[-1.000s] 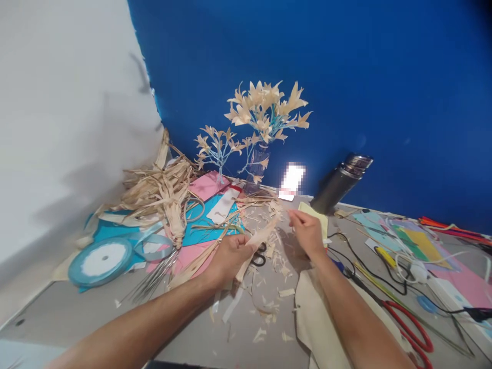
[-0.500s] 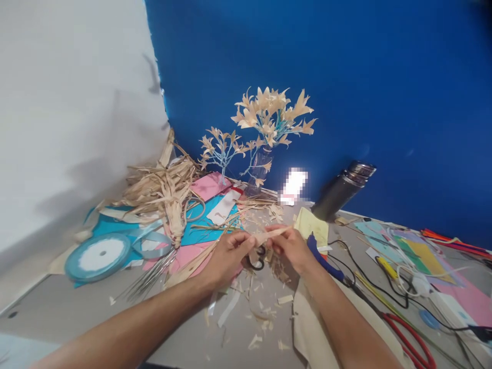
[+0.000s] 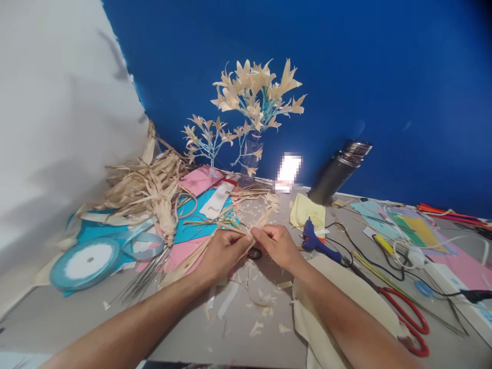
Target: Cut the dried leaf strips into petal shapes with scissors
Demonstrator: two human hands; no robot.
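Observation:
A pale corn husk strip rises from between my fingertips over the middle of the table. My left hand pinches it from the left, thumb against fingers. Close against it, my right hand pinches the same piece, so the fingertips of both hands meet. The lower part of the strip is hidden by my fingers. Just below them the black loop handles of a small tool show on the table. Husk scraps are scattered around.
Dried husks, a blue ribbon spool and wires lie left. Husk flowers stand behind, near a leaning flask. At right are a blue glue gun, red-handled scissors, cables and a power strip.
My right hand came down to the husk strip and now pinches it beside my left. The strip, stretched sideways between the hands half a second ago, now points up. The view shifted slightly.

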